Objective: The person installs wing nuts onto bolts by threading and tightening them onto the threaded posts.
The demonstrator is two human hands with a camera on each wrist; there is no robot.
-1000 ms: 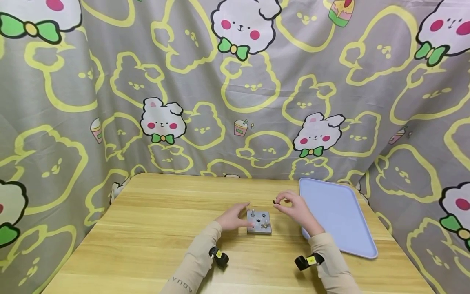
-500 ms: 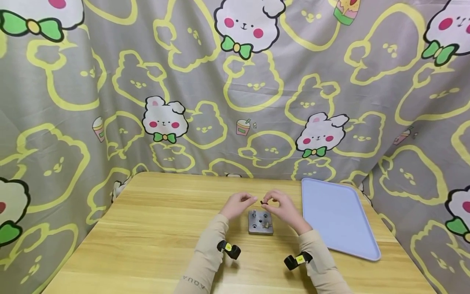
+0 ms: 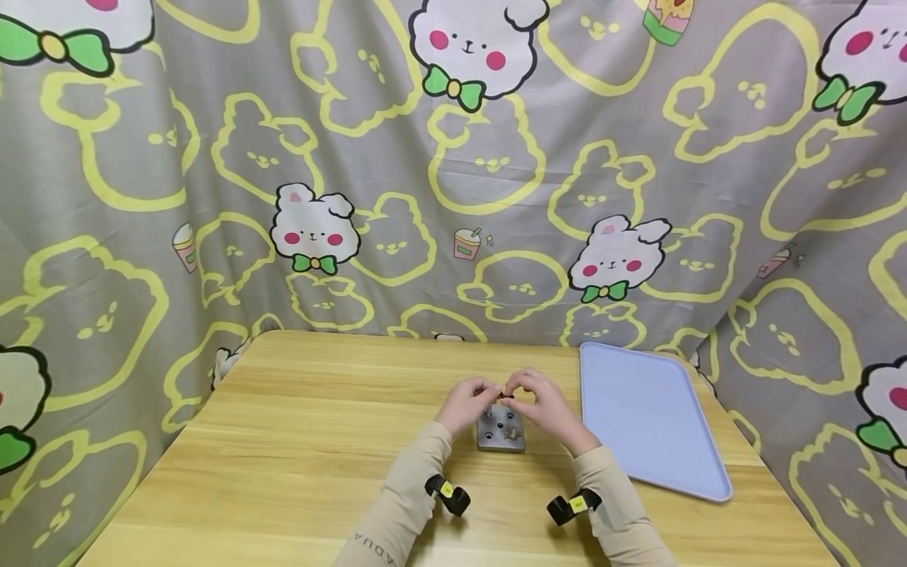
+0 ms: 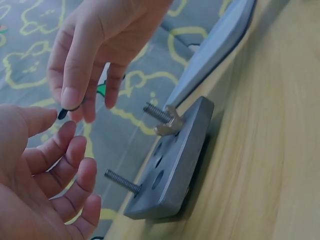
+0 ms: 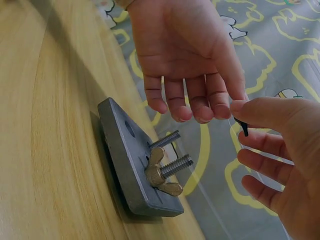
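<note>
Head view: left hand (image 3: 466, 402) and right hand (image 3: 544, 403) nearly meet over a metal block (image 4: 174, 167)

We see the right hand pinching a small dark piece (image 4: 62, 114) between thumb and forefinger, its other fingers loosely spread. The left hand's thumb and fingers are apart and gently bent, the thumb tip right by the end of the piece; whether it touches, we cannot tell. The pinch leaves that end sticking out, probably so both hands can get at so small a thing.

Below the two hands, the block lies flat on the wooden table (image 3: 319, 425). A bare bolt (image 4: 122, 181) stands up from it under the left hand. A second bolt (image 5: 177, 165), carrying a wing nut (image 5: 154, 174), stands on the right hand's side, nearer the forearms. We think the hands are held up off the bolts to give the fingers room.

Out past the right hand lies a tray (image 3: 648, 417), perhaps set there to stay within reach without crowding the block. A black camera (image 3: 458, 500) sits at the left wrist and a matching camera (image 3: 561, 510) at the right, likely angled to watch the fingertips.
</note>
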